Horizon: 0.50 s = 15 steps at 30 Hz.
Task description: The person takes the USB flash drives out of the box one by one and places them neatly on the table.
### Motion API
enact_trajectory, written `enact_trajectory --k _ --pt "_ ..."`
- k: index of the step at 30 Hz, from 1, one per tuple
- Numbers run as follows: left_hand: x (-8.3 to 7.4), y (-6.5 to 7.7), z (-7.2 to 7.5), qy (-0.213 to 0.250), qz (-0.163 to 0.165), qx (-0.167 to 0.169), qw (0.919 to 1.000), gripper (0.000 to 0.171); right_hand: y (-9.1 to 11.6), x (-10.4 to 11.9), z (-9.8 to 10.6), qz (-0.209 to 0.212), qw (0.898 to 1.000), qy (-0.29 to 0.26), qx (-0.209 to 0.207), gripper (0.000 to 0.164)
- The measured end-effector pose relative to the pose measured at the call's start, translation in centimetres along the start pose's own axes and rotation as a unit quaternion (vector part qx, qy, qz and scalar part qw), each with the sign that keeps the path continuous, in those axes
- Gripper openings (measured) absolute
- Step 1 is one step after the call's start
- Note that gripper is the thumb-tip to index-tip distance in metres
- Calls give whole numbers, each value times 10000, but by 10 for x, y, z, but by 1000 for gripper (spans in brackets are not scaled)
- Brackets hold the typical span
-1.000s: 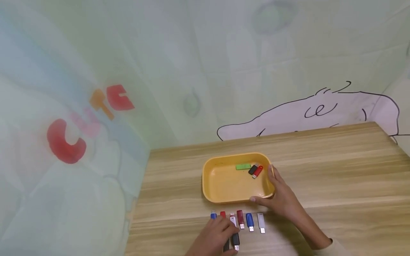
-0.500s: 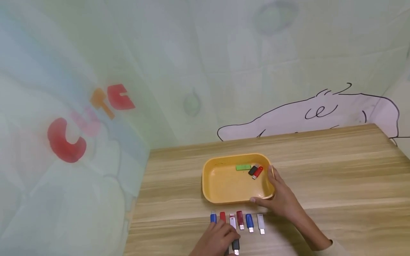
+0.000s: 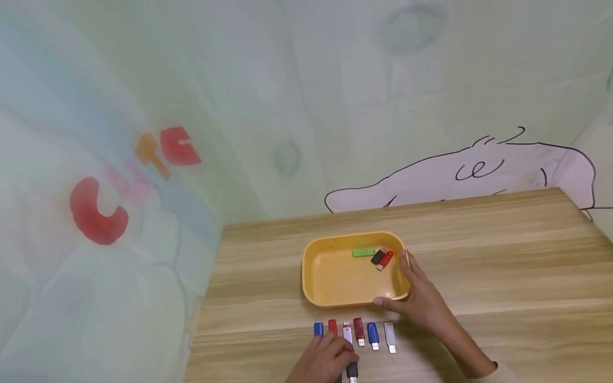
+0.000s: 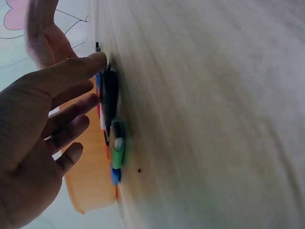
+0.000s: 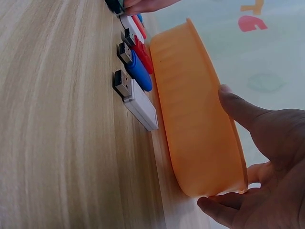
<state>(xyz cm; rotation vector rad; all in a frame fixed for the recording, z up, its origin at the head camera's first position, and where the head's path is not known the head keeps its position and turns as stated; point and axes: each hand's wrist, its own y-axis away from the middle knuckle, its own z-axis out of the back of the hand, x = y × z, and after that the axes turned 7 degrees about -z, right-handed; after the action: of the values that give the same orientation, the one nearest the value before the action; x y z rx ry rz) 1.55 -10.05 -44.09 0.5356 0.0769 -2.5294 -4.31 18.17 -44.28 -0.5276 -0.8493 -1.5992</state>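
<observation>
My right hand grips the right end of a yellow plastic tray, thumb at the near rim and fingers at the side. Inside lie a green USB stick, a black one and a red USB stick. In front of the tray, my left hand pinches a black USB stick low on the table, its metal plug toward me; the right wrist view also shows fingertips on this black stick. The left hand covers part of the row. A green-bodied stick lies beside it in the left wrist view.
Along the tray's near side runs a row of USB sticks: blue, red, white, dark red, blue and silver. The wood-grain table meets a printed curtain behind.
My left hand has shifted slightly, and the black stick under its fingers has slid a little toward me. My right hand and the tray hold their place.
</observation>
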Motion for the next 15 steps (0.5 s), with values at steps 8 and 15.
enact_trajectory --k 8,15 --pt "12 -1 2 -570 -583 -610 9948 36 1 -1 0 149 9998 -50 -76 131" --pt "16 -3 6 -921 -853 -1107 9859 26 -1 -2 -2 71 10000 -34 12 132"
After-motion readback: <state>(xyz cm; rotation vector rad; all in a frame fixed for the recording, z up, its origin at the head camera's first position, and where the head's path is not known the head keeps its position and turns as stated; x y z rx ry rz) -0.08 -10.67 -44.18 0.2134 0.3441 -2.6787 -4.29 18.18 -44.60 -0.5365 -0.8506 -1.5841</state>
